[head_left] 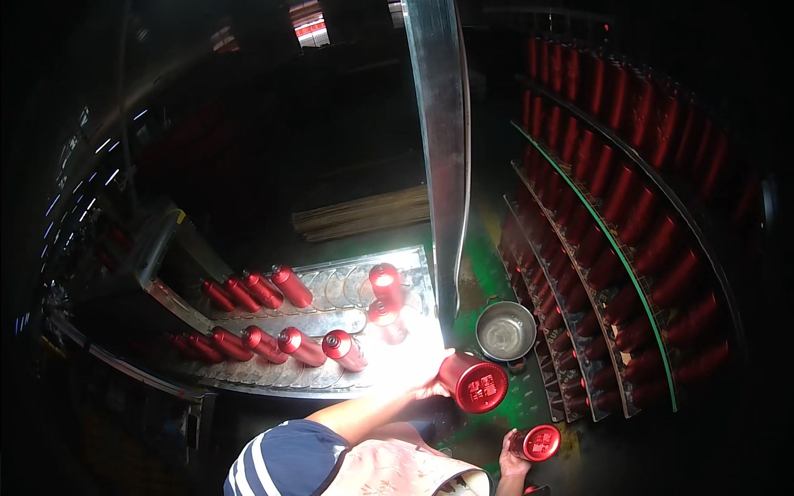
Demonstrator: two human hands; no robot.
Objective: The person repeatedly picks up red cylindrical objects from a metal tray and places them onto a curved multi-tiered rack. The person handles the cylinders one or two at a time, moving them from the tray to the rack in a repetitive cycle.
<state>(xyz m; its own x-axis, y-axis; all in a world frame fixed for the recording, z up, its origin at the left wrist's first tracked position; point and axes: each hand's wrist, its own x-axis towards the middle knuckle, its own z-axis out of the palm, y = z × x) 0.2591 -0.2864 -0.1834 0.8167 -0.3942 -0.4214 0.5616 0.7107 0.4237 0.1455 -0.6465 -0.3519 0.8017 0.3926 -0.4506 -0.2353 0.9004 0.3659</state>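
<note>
A red metal bottle [472,383] is in my left hand [428,383], its stamped round base turned up toward me; strong glare whitens some of the fingers. Lower and to the right, my right hand [512,463] grips a second red bottle [540,444], also base up. Both hands are closed around the bottles and apart from each other. Left of them runs a conveyor [331,281] carrying red bottles [303,347] in two rows. Two more red bottles [385,285] stand at its bright right end, partly washed out by the light.
A metal post [442,165] rises beyond my left hand. Past it, a grey metal pot [505,331] sits low by the green floor [480,273]. Tiered racks [616,223] full of red bottles fill the right side. A boxy metal housing [169,248] straddles the conveyor's left part.
</note>
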